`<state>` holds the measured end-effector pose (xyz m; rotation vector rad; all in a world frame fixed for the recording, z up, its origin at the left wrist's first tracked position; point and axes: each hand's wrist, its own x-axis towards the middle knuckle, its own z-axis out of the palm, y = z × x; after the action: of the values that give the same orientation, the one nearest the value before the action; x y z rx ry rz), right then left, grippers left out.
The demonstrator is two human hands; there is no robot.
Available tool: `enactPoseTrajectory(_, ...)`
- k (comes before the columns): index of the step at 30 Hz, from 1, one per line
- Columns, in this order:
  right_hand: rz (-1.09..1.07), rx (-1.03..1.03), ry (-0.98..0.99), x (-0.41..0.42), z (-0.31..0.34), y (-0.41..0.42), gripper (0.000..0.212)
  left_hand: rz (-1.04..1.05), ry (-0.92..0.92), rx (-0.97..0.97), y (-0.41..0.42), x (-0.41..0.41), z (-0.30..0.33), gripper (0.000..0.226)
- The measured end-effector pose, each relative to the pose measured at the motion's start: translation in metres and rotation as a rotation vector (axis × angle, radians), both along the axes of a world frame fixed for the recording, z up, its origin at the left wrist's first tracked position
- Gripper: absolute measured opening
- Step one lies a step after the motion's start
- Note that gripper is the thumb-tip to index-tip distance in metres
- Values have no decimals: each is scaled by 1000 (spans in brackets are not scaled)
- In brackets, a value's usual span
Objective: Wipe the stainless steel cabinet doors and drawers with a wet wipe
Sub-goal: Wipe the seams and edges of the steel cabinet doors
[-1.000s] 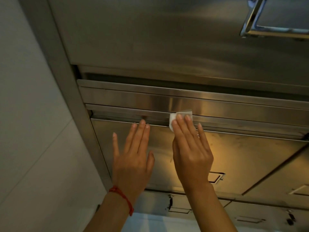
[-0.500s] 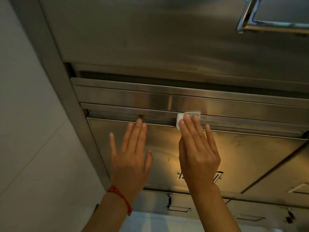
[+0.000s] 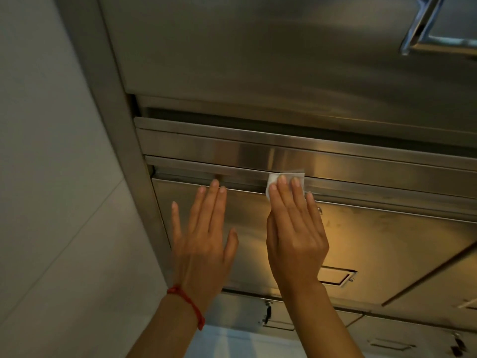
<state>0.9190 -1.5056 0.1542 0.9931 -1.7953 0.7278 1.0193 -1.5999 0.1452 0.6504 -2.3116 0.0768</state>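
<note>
Right hand (image 3: 296, 236) presses wet wipe (image 3: 273, 180) flat-fingered on drawer (image 3: 374, 236) top edge; left hand (image 3: 204, 239) flat, holding nothing. Wipe limp, likely bunches; keep fingertips spread.

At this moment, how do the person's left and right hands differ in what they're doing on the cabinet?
The right hand presses a white wet wipe under straight fingertips against the ledge above the door; the left hand holds nothing. The left hand's fingers are spread, the right hand's close together. The left wrist wears a red bracelet; the right is bare. Both lie flat with fingers pointing up on the same stainless steel door.
</note>
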Motion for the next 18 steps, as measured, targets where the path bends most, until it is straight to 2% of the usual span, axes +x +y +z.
enactPoseTrajectory(15,66,40,19,24,2,-40,46,63,-76,29,-31,25,0,62)
enactPoseTrajectory(18,78,46,46,29,3,-49,38,53,-80,21,-34,29,0,61)
